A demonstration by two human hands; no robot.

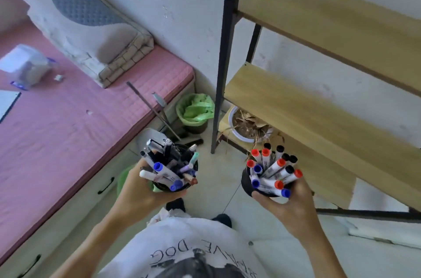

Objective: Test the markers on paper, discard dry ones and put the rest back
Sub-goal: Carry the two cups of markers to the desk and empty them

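Observation:
I am standing and holding two black pen holders above the floor. My left hand point(139, 191) grips the left holder point(169, 186), which is crammed with several mixed pens and a few blue-capped markers point(167, 173). My right hand point(289, 202) grips the right holder point(247, 183), packed with several white markers point(273, 168) capped in red, blue and black. A sheet of white paper point(6, 102) lies at the far left edge on the pink bed.
A pink mattress point(68, 123) with a folded blanket point(86, 25) and a clear plastic box point(25, 66) fills the left. A green-lined waste bin point(194, 109) stands by the bed corner. A wooden shelf rack point(319, 104) with a potted dry plant point(248, 125) is on the right.

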